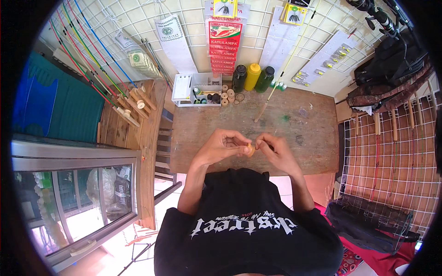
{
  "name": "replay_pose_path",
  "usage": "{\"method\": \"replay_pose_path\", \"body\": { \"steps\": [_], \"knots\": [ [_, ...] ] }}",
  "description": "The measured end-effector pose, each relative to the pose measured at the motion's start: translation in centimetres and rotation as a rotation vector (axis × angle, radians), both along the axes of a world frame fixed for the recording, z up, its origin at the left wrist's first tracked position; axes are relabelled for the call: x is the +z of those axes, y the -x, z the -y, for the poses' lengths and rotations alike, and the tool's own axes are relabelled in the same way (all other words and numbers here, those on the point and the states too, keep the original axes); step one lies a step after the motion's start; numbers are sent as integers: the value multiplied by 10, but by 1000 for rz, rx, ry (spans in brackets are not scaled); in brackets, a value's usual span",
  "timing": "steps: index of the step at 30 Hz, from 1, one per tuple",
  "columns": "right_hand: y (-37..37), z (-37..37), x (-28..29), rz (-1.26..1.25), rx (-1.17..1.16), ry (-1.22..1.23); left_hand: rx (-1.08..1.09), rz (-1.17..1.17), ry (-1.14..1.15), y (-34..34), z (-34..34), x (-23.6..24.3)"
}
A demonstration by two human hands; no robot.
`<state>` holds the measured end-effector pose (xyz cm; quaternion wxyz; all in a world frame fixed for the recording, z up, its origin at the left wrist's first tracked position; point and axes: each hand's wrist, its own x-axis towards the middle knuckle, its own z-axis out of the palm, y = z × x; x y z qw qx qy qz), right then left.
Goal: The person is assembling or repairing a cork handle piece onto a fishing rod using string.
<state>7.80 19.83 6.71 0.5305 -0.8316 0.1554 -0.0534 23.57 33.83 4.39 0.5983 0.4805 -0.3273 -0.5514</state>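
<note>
Over the near edge of the wooden table, my left hand (228,145) grips a small round tan-orange spool (250,150) between thumb and fingertips. Close by on its right, my right hand (275,150) is closed in a pinch, its fingertips just beside the spool. Whatever it pinches, perhaps a thin line, is too fine to make out. Beyond my hands, a thin yellow fishing rod (272,92) leans with its wooden handle end on the table (207,129). Several similar wooden spools (228,95) are grouped at the back of the table.
A white organizer box (197,102) with small bottles stands at the back left. Beside it are two dark bottles and a yellow squeeze bottle (252,77). Fishing rods with wooden handles (138,102) lie on a side bench. A glass-fronted cabinet (76,198) flanks my left; a wire rack (391,161), my right.
</note>
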Motion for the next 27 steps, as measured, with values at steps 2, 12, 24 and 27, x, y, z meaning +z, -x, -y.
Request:
{"method": "replay_pose_path", "body": {
  "steps": [2, 12, 24, 27],
  "knots": [
    [2, -5, 15, -33, -20, 45, 75, 65, -20, -3, 2, -7],
    [3, -10, -38, 0, 56, -33, -31, -65, 24, 1, -1, 11],
    [2, -19, -42, 114, 167, 17, 115, 33, 16, -5, 4, 6],
    [-10, 2, -8, -18, 6, -33, 19, 23, -23, -4, -5, 0]
  ]
}}
